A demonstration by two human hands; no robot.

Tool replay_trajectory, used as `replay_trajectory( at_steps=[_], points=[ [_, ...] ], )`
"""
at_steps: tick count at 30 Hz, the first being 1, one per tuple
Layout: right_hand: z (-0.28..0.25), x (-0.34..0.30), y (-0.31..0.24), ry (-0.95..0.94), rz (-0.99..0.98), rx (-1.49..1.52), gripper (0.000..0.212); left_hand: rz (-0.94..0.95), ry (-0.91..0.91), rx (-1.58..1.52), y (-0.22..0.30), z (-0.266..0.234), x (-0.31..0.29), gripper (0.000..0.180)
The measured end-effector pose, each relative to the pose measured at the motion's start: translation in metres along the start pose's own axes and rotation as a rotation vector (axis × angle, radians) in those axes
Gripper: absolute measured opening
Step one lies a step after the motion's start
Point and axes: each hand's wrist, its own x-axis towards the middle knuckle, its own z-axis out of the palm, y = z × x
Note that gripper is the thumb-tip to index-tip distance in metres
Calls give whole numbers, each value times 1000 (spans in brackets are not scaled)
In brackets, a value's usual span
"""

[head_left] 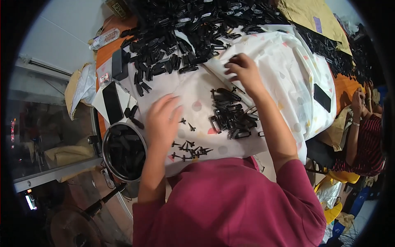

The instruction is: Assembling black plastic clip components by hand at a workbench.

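Observation:
My left hand (162, 117) is over the patterned white cloth, slightly blurred, its thumb and fingers apart with nothing visible in them. Close to its right are small black pin-like parts (191, 127), with several more (193, 153) scattered nearer my body. Farther off, my right hand (245, 75) hovers by a fold of the cloth, fingers spread and bent; I see nothing in it. Below that hand lies a heap of black plastic clip-like pieces (234, 119), partly hidden by my right forearm. A large pile of similar black pieces (164, 45) spreads across the far side.
A round metal-rimmed container (144, 142) of black pieces stands at the left edge, near a dark phone (112, 103) and a black box (119, 64). Another phone (322, 98) rests on the cloth (284, 78) at right. A person in a striped top (366, 144) is at far right.

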Motion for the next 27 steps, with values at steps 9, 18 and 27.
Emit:
replay_trajectory(
  at_steps=[9, 18, 27],
  points=[
    [-52, -83, 6, 169, 250, 433, 34, 198, -520, 49, 26, 92, 63, 20],
    [-23, -80, 14, 12, 129, 277, 29, -529, -451, -919, 12, 69, 51, 17],
    [-11, -64, 11, -56, -42, 256, 24, -573, -631, -1197, 39, 77, 60, 25]
  ],
)
